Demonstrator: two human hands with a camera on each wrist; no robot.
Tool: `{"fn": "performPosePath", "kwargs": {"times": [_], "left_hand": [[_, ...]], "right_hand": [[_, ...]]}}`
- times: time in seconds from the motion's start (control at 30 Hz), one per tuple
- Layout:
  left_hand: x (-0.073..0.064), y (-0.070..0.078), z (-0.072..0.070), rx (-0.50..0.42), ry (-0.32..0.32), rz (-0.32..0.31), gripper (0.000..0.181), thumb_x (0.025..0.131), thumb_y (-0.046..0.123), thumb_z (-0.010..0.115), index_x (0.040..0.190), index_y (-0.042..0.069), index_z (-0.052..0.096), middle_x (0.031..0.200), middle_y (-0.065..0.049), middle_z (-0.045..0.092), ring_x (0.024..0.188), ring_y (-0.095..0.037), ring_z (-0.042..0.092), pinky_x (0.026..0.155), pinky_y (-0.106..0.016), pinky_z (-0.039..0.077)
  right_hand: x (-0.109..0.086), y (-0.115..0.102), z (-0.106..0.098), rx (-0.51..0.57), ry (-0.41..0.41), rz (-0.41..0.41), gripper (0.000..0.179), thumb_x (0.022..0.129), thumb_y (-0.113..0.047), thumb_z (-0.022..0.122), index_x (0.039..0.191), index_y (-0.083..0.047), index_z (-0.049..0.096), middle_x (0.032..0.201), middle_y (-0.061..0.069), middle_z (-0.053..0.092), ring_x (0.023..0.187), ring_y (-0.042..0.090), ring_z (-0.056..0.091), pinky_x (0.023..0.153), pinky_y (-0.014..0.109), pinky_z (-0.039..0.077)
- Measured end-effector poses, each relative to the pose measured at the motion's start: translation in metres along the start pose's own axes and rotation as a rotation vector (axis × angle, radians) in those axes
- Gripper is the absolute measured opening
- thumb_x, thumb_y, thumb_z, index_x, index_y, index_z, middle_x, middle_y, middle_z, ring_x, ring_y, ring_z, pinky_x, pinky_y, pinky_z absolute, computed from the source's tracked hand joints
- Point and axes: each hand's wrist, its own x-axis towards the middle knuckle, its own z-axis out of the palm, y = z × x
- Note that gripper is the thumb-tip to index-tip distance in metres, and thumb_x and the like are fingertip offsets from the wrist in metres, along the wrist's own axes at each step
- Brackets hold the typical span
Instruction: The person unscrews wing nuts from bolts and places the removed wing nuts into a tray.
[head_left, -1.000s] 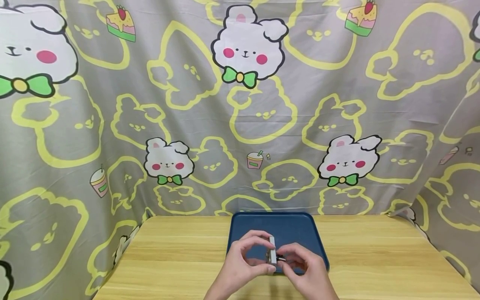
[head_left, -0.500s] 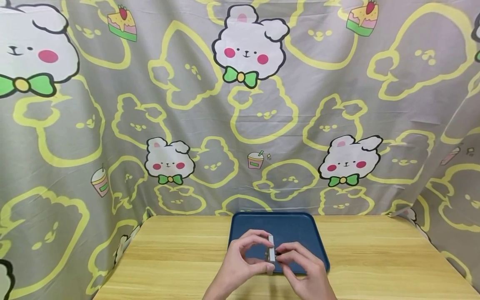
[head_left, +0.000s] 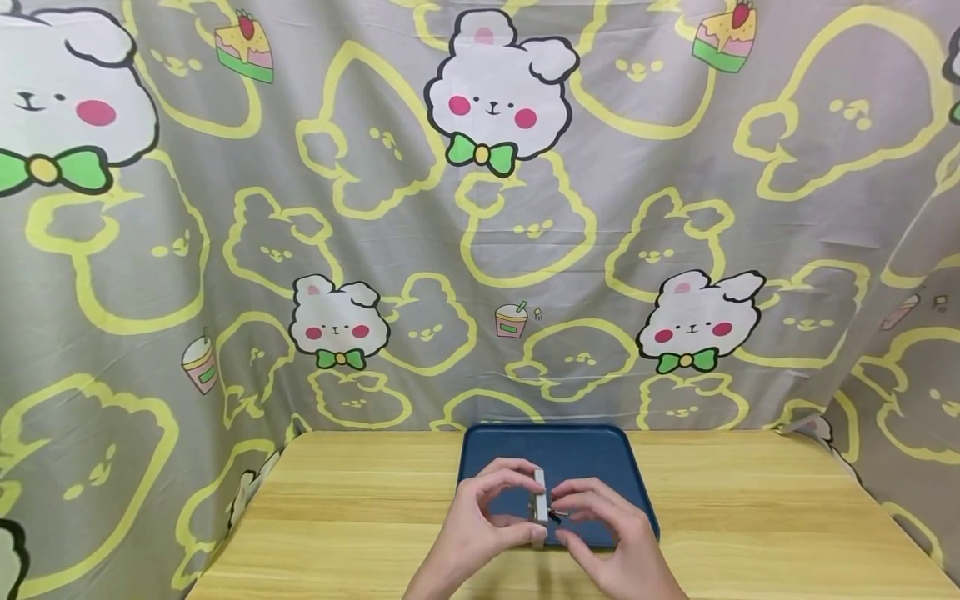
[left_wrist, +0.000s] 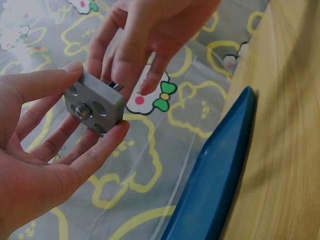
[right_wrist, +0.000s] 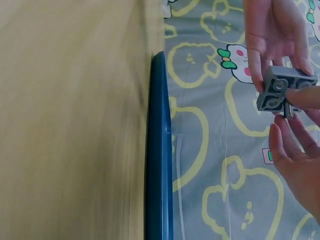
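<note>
My left hand [head_left: 483, 521] grips a grey square block [head_left: 541, 497] by its edges, between the thumb and fingers. Several round holes and a central bolt end [left_wrist: 82, 111] show on the block's face in the left wrist view. From its other side juts a small black and metallic piece [head_left: 558, 514], whose exact kind I cannot tell. Around that piece curve the fingers of my right hand [head_left: 618, 533], with the thumb held apart. In the right wrist view one finger overlaps the block's recessed face beside a short metal pin [right_wrist: 288, 110].
Below the hands lies a dark blue tray [head_left: 555, 450] with a raised rim, on a light wood table [head_left: 360, 500]. A grey curtain [head_left: 420, 233] printed with white and yellow bears hangs behind the table and along both sides.
My right fingers closed in on the small piece half a second ago, then spread, and the piece shows again at a different angle. The left hand and block shifted very slightly left.
</note>
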Motion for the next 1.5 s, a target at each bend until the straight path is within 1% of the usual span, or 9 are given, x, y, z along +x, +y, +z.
{"fn": "performPosePath", "kwargs": {"times": [0.17,0.27,0.47,0.67,0.97,1.17,1.3,1.47,1.5], "left_hand": [[0.0,0.001,0.001,0.005,0.007,-0.007,0.04,0.083,0.0,0.084,0.119,-0.004,0.069,0.137,-0.02,0.055,0.126,-0.029,0.058,0.086,-0.042,0.062],[0.0,0.002,0.002,0.011,0.01,-0.008,0.039,0.083,-0.002,0.084,0.119,-0.003,0.07,0.137,-0.02,0.055,0.125,-0.028,0.058,0.086,-0.042,0.063],[0.0,0.003,0.003,0.024,0.009,-0.009,0.036,0.083,0.0,0.084,0.117,0.005,0.072,0.136,-0.021,0.055,0.124,-0.028,0.059,0.086,-0.04,0.062],[0.0,0.001,0.004,0.023,0.009,-0.007,0.036,0.083,0.001,0.085,0.117,0.003,0.072,0.136,-0.018,0.056,0.124,-0.028,0.059,0.086,-0.04,0.062],[0.0,0.0,0.004,0.033,0.008,-0.008,0.037,0.084,0.002,0.085,0.118,0.0,0.071,0.136,-0.016,0.056,0.124,-0.028,0.059,0.085,-0.04,0.062],[0.001,-0.002,0.005,0.025,-0.001,-0.01,0.037,0.085,0.003,0.084,0.119,-0.001,0.07,0.136,-0.017,0.056,0.124,-0.028,0.06,0.085,-0.04,0.063],[0.001,-0.003,0.005,0.022,-0.004,-0.008,0.035,0.085,0.002,0.083,0.118,0.003,0.071,0.136,-0.017,0.056,0.124,-0.028,0.06,0.085,-0.041,0.063],[0.001,-0.004,0.007,0.02,-0.004,-0.004,0.037,0.085,0.001,0.083,0.119,-0.001,0.07,0.136,-0.018,0.056,0.125,-0.028,0.06,0.084,-0.042,0.063],[0.002,-0.004,0.007,0.018,-0.004,-0.005,0.037,0.085,0.001,0.084,0.119,-0.002,0.07,0.136,-0.018,0.056,0.125,-0.028,0.059,0.084,-0.042,0.063]], "right_hand": [[0.004,-0.012,-0.006,0.25,0.008,0.46,0.033,0.092,-0.013,0.078,0.123,-0.007,0.068,0.121,0.011,0.068,0.109,0.019,0.069,0.086,0.033,0.062],[0.007,-0.012,-0.01,0.35,0.011,0.61,0.038,0.094,-0.014,0.076,0.127,0.0,0.065,0.122,0.019,0.067,0.107,0.024,0.072,0.086,0.036,0.062],[0.009,-0.006,-0.014,0.445,-0.034,0.725,0.047,0.094,-0.017,0.078,0.133,0.003,0.062,0.125,0.02,0.065,0.105,0.029,0.072,0.082,0.038,0.063],[0.009,-0.006,-0.014,0.458,-0.062,0.737,0.048,0.092,-0.017,0.08,0.13,0.007,0.063,0.123,0.016,0.066,0.101,0.028,0.073,0.082,0.037,0.063],[0.006,-0.008,-0.006,0.25,-0.014,0.587,0.032,0.089,-0.007,0.081,0.117,0.001,0.069,0.112,0.014,0.069,0.091,0.018,0.074,0.077,0.029,0.063],[0.0,-0.003,0.006,-0.122,0.087,0.143,0.044,0.074,0.011,0.086,0.104,-0.016,0.069,0.097,-0.007,0.068,0.079,0.006,0.07,0.063,0.022,0.061],[-0.002,0.003,0.01,-0.259,0.136,-0.092,0.055,0.068,0.016,0.087,0.103,-0.02,0.066,0.1,-0.007,0.066,0.08,0.006,0.067,0.061,0.015,0.056],[-0.004,0.008,0.011,-0.346,0.131,-0.239,0.006,0.099,-0.018,0.071,0.098,-0.016,0.066,0.107,-0.001,0.064,0.083,0.009,0.064,0.065,0.011,0.053],[-0.004,0.008,0.011,-0.371,0.131,-0.256,0.012,0.104,-0.026,0.063,0.097,-0.017,0.066,0.108,-0.001,0.064,0.084,0.008,0.064,0.067,0.011,0.053]]}}
